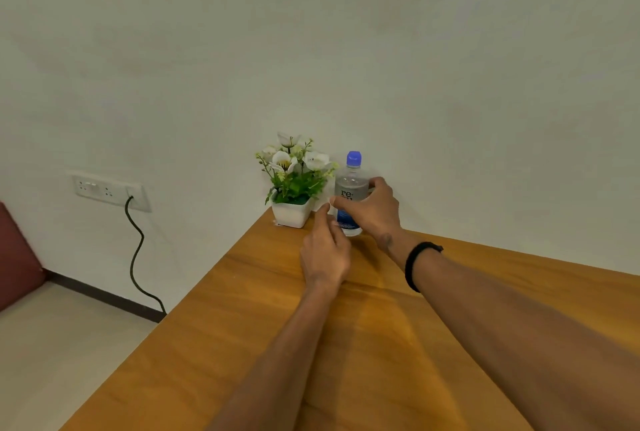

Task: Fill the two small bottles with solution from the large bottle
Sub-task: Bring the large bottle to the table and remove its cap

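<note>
Partly hidden, large bottle (350, 188) in right hand (370, 212)'s grip; left hand (325, 254) loose, small bottles unseen.

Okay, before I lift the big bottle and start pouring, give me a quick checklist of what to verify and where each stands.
1. Right hand wrapped round the large bottle: ok.
2. Bottle upright on the table: ok.
3. Blue cap removed for pouring: not ok, still on.
4. Two small bottles located: cannot tell, none plainly visible.
5. Left hand free to take the cap: ok, holding nothing.
6. Flower pot clear of the lift: cannot tell, it stands close.
</note>
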Available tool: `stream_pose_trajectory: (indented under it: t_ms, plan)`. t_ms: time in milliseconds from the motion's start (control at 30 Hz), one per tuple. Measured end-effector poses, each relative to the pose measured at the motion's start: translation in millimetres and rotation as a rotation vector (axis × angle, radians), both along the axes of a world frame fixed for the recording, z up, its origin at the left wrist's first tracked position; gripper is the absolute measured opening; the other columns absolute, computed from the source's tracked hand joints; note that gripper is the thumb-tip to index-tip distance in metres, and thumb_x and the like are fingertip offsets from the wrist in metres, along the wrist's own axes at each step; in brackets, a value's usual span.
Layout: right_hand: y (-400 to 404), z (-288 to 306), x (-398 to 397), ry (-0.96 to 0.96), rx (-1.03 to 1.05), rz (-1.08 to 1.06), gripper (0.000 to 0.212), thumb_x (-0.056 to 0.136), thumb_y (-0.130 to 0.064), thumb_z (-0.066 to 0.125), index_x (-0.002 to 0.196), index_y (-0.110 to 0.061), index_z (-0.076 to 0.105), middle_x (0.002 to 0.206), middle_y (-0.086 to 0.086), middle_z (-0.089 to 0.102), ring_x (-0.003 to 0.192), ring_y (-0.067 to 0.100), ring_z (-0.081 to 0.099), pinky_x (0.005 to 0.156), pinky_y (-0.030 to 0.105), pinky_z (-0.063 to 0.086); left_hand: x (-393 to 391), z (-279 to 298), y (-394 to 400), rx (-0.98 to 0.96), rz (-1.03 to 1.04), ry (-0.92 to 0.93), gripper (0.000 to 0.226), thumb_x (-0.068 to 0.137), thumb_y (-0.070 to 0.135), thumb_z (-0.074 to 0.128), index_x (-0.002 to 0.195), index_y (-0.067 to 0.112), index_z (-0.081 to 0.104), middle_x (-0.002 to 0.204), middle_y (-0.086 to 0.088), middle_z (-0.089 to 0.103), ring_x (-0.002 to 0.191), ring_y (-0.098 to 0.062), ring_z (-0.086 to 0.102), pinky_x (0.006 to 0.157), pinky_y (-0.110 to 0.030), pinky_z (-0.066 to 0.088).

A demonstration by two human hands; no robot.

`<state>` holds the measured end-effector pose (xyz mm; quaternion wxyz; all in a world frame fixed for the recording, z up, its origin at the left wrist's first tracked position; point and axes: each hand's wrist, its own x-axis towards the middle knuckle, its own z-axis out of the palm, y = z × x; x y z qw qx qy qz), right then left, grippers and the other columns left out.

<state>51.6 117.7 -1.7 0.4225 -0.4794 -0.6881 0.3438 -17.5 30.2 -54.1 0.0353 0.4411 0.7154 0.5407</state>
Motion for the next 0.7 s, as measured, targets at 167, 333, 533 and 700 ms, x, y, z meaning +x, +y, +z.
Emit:
stream_pose_trajectory:
  t_ms: [167,333,533,700]
  plan:
    - [-23,1,44,-0.022,0.036,-0.049,0.070,0.067,-0.045,0.096,0.123,-0.020,0.062,0.112,-0.004,0.071,0.099,0.015,0.071,0.083,0.030,0.062,9,4,-9,0.091,-0.017,-0.130,0.036,0.110,0.027,0.046,0.144,0.021,0.056,0.116,-0.001,0.076,0.103,-0.022,0.071,0.087,-0.034,0.054]
    - [-78,2,135,-0.045,0.066,-0.044,0.056,0.070,-0.045,0.095,0.112,-0.026,0.064,0.098,-0.018,0.070,0.087,0.000,0.070,0.074,0.020,0.060,55,12,-42,0.244,-0.122,-0.169,0.025,0.111,0.038,0.047,0.119,0.024,0.066,0.076,0.006,0.075,0.065,0.003,0.066,0.060,-0.018,0.047]
    - [-134,14,233,-0.139,0.120,-0.037,0.062,0.068,-0.052,0.095,0.116,-0.026,0.065,0.104,-0.017,0.072,0.090,0.002,0.071,0.071,0.013,0.058,155,19,-82,0.285,-0.227,-0.214,0.043,0.107,0.055,0.037,0.103,0.026,0.069,0.068,0.005,0.063,0.062,-0.012,0.060,0.058,-0.042,0.052]
    - [-162,11,263,-0.131,0.134,-0.010,0.069,0.061,-0.064,0.090,0.117,-0.031,0.067,0.104,-0.020,0.074,0.097,0.003,0.071,0.080,0.032,0.065,207,16,-99,0.262,-0.310,-0.497,0.058,0.103,0.067,0.030,0.102,0.027,0.072,0.086,0.003,0.073,0.083,-0.019,0.071,0.077,-0.056,0.059]
